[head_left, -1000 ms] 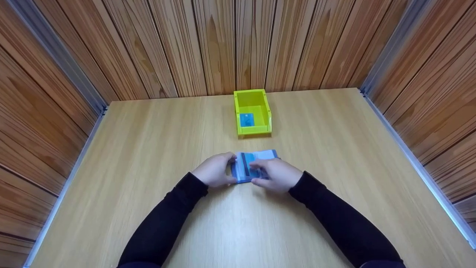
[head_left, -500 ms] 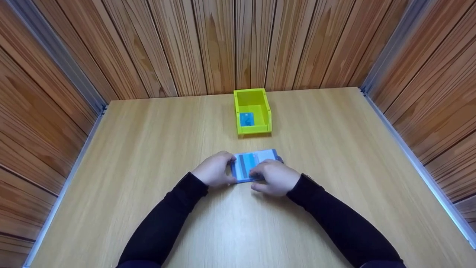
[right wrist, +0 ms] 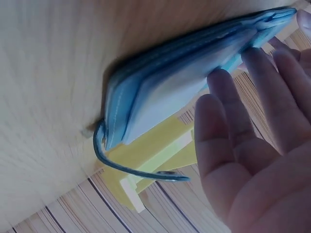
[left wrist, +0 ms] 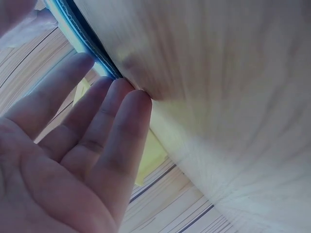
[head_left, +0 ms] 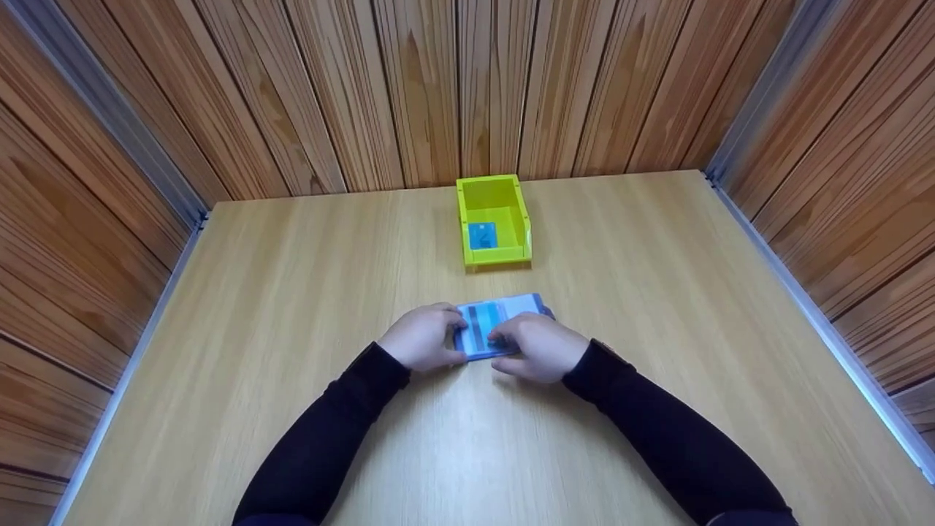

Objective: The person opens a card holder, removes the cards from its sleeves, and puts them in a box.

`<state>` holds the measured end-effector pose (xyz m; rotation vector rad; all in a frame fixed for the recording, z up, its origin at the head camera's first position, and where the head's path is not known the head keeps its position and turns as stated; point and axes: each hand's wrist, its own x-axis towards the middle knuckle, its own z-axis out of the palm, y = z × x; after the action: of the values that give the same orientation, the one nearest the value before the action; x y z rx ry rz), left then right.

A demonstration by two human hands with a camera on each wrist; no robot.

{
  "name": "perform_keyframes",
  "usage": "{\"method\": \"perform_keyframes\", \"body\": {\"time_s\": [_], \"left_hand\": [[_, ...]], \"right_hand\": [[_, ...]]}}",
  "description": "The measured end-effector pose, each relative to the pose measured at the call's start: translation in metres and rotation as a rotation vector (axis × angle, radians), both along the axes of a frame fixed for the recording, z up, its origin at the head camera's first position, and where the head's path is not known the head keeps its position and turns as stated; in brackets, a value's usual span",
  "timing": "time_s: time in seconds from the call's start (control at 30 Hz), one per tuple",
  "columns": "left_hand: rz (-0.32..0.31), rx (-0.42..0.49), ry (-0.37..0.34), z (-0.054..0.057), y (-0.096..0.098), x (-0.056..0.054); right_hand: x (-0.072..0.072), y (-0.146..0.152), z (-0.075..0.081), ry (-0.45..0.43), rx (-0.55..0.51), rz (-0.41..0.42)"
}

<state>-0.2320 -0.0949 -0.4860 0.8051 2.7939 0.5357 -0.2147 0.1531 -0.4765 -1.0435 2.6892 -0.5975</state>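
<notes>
A blue card holder (head_left: 522, 303) lies spread out on the table, with pale pages and a strap with a snap (right wrist: 167, 174) at its right end. On its left page is a blue card with a dark stripe (head_left: 476, 327). My left hand (head_left: 424, 337) holds the left end, fingers at the far corner and thumb at the near corner; in the left wrist view the fingertips (left wrist: 114, 85) meet the edge. My right hand (head_left: 542, 348) lies over the near right part, fingertips touching the page by the card. Its thumb rests apart, nearer me. The fingers cover part of the card.
A yellow-green bin (head_left: 497, 256) stands behind the card holder, with another blue card (head_left: 482, 235) lying in it. Wooden plank walls (head_left: 424, 95) enclose the table (head_left: 292, 277) at the back and both sides.
The striped card has shifted slightly left on the page and looks more evenly flat. My right hand has moved slightly back toward me. The left hand stays at its end.
</notes>
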Motion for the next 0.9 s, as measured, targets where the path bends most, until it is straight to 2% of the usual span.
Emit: {"method": "perform_keyframes", "body": {"time_s": [0.13, 0.27, 0.37, 0.5, 0.7, 0.9], "left_hand": [[0.020, -0.018, -0.003, 0.000, 0.000, 0.003], [0.000, -0.037, 0.029, 0.000, 0.003, 0.003], [-0.011, -0.054, 0.052, 0.000, 0.004, 0.003], [-0.015, -0.060, 0.067, 0.001, 0.004, 0.002], [-0.022, -0.058, 0.074, 0.000, 0.003, 0.002], [-0.026, -0.084, 0.075, 0.001, 0.005, 0.002]], "right_hand": [[-0.002, 0.002, 0.006, -0.014, -0.021, -0.069], [-0.008, 0.006, 0.016, 0.016, -0.035, -0.149], [-0.017, 0.005, 0.023, 0.013, -0.003, -0.179], [-0.032, -0.003, 0.024, -0.013, 0.099, -0.126], [-0.047, -0.014, 0.013, -0.023, 0.212, -0.021], [-0.050, -0.014, 0.006, -0.048, 0.214, -0.040]]}}
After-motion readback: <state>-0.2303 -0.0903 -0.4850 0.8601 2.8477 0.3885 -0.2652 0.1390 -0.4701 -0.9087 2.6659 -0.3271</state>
